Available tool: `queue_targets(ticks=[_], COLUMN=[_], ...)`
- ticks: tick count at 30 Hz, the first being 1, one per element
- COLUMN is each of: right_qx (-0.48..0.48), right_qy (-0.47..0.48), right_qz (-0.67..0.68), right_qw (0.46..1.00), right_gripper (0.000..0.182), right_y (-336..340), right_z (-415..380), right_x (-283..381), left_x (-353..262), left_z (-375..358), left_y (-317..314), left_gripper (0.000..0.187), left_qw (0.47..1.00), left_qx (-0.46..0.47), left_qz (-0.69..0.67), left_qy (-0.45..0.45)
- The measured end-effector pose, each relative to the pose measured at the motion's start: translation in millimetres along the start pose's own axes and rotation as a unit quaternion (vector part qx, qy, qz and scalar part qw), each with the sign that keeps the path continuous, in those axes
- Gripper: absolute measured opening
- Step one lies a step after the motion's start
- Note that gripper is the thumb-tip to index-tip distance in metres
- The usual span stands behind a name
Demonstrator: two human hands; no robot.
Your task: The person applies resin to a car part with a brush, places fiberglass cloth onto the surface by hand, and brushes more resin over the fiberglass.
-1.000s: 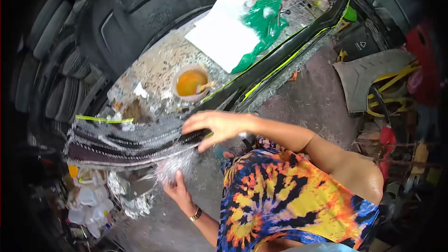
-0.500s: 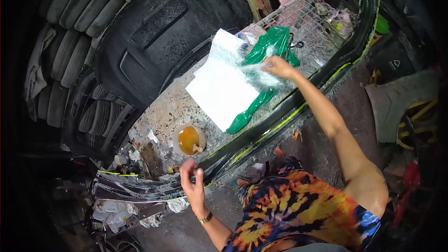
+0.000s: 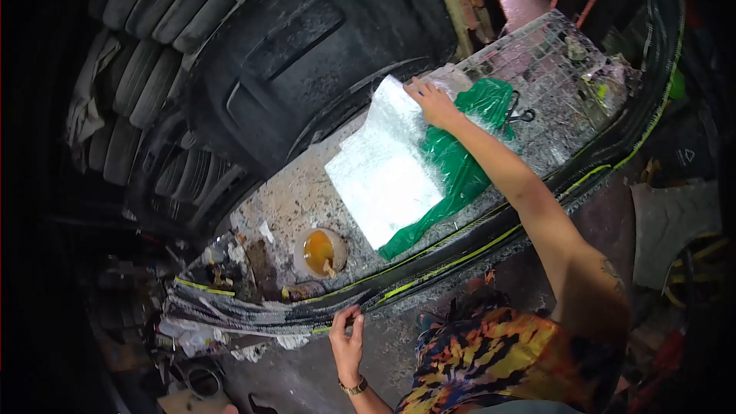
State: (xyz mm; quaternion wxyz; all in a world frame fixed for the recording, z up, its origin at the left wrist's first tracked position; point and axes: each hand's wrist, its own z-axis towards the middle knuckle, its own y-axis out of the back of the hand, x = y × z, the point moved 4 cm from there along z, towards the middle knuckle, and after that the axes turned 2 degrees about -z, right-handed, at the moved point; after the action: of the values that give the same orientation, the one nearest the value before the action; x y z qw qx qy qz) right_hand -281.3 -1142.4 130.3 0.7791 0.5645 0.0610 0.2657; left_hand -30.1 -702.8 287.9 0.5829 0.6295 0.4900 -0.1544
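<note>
My right hand (image 3: 433, 105) reaches across the bench to the upper right edge of a white fibrous sheet (image 3: 399, 192), which looks like fibreglass mat. Its fingers are stretched out, and no held piece shows in them. Crumpled green plastic (image 3: 460, 153) lies partly under the sheet, below my right forearm. My left hand (image 3: 347, 337), a metal band on its wrist, hovers near the front edge of a long black curved part (image 3: 429, 261). Its fingers are bent, with the thumb apart and nothing visible between them. Near it stands a tub of amber liquid (image 3: 320, 251) with a brush-like handle in it.
Black-handled scissors (image 3: 524, 115) lie beside the green plastic on the stained bench (image 3: 280, 192). A large black panel (image 3: 307, 54) stands behind the bench. Stacked tyres (image 3: 146, 54) are at the left; a grey panel (image 3: 675, 222) is at the right.
My right hand has moved left and away from me to the sheet's upper edge; the wispy white piece it held is no longer in it. My left hand has drawn lower, and the view has shifted.
</note>
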Motion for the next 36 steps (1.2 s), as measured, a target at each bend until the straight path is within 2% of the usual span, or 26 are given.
queue_targets(ticks=[2,4,5,6,9,13,14,15,17,19,20,22,23,25,26,28,29,30,31,32,33,35,36], right_qx=[-0.022,0.011,0.057,0.060,-0.092,-0.142,-0.128,-0.117,-0.096,-0.082,-0.086,-0.088,-0.091,-0.094,-0.074,-0.053,-0.048,-0.044,-0.021,0.003,0.026,0.068,0.067], right_qy=[0.041,0.052,0.059,0.065,0.075,0.072,0.053,0.034,0.011,-0.016,-0.039,-0.064,-0.082,-0.102,-0.111,-0.125,-0.115,-0.103,-0.071,0.002,0.074,0.219,0.217], right_qz=[-0.022,0.009,0.011,0.010,0.144,0.242,0.256,0.273,0.308,0.338,0.359,0.375,0.408,0.437,0.443,0.448,0.382,0.313,0.287,0.299,0.310,0.286,0.288], right_qw=[0.999,0.999,0.997,0.996,0.982,0.957,0.957,0.954,0.947,0.938,0.929,0.921,0.905,0.889,0.887,0.884,0.916,0.943,0.955,0.954,0.947,0.930,0.930], right_gripper=[0.054,0.049,0.036,0.036,0.021,0.022,0.024,0.026,0.028,0.030,0.031,0.032,0.031,0.030,0.034,0.038,0.044,0.051,0.060,0.061,0.061,0.051,0.051], right_y=[-21.6,-30.0,-30.9,-25.1,29.2,70.5,71.1,71.7,68.4,65.1,63.7,58.7,55.3,44.1,37.2,42.5,56.7,77.8,95.8,116.3,127.9,124.4,121.4], right_z=[15.2,25.7,31.1,33.1,29.5,-10.6,-23.9,-36.1,-61.8,-72.4,-78.0,-81.7,-81.3,-82.5,-84.3,-83.6,-80.6,-70.7,-55.4,-35.3,-14.9,16.0,30.2], right_x=[-0.5,-4.6,-7.3,-3.9,22.2,40.5,47.4,47.8,47.0,41.3,37.4,29.8,22.9,4.1,-9.4,-25.6,-31.7,-34.0,-26.1,-8.4,10.9,42.9,41.9], left_x=[-4.0,-16.2,-23.7,-27.0,-35.7,-35.8,-49.8,-46.5,-54.9,-70.0,-79.7,-90.9,-97.6,-101.2,-104.0,-100.5,-97.5,-102.9,-115.7,-126.5,-141.0,-150.5,-156.3], left_z=[4.2,11.1,15.7,22.8,56.4,148.3,175.4,209.1,272.9,323.8,341.0,366.2,372.1,379.9,382.8,389.1,388.5,386.5,376.8,362.4,346.1,333.9,328.8], left_y=[-5.3,-14.1,-16.6,-19.3,-28.5,-61.1,-62.8,-75.4,-99.5,-124.1,-135.1,-162.0,-170.1,-194.1,-198.2,-201.8,-200.4,-196.6,-191.3,-187.7,-182.1,-178.3,-173.9], left_gripper=[0.021,0.020,0.019,0.019,0.017,0.019,0.024,0.038,0.054,0.068,0.068,0.062,0.062,0.049,0.049,0.039,0.037,0.037,0.027,0.019,0.012,0.012,0.011], left_qw=[1.000,0.999,0.999,0.999,0.992,0.981,0.975,0.973,0.954,0.948,0.947,0.952,0.951,0.928,0.927,0.891,0.869,0.869,0.840,0.808,0.786,0.785,0.784], left_qx=[-0.001,0.006,0.008,0.005,0.016,-0.039,-0.033,-0.011,-0.030,0.008,0.012,0.091,0.092,0.204,0.207,0.202,0.167,0.169,0.203,0.239,0.210,0.230,0.248], left_qz=[0.020,-0.001,-0.012,-0.016,-0.034,-0.069,-0.068,-0.069,0.000,0.017,0.016,0.116,0.113,0.229,0.227,0.264,0.276,0.277,0.322,0.366,0.371,0.369,0.369], left_qy=[0.005,-0.042,-0.048,-0.044,-0.117,-0.177,-0.208,-0.219,-0.298,-0.318,-0.321,-0.270,-0.273,-0.212,-0.214,-0.308,-0.375,-0.374,-0.386,-0.394,-0.448,-0.441,-0.433])
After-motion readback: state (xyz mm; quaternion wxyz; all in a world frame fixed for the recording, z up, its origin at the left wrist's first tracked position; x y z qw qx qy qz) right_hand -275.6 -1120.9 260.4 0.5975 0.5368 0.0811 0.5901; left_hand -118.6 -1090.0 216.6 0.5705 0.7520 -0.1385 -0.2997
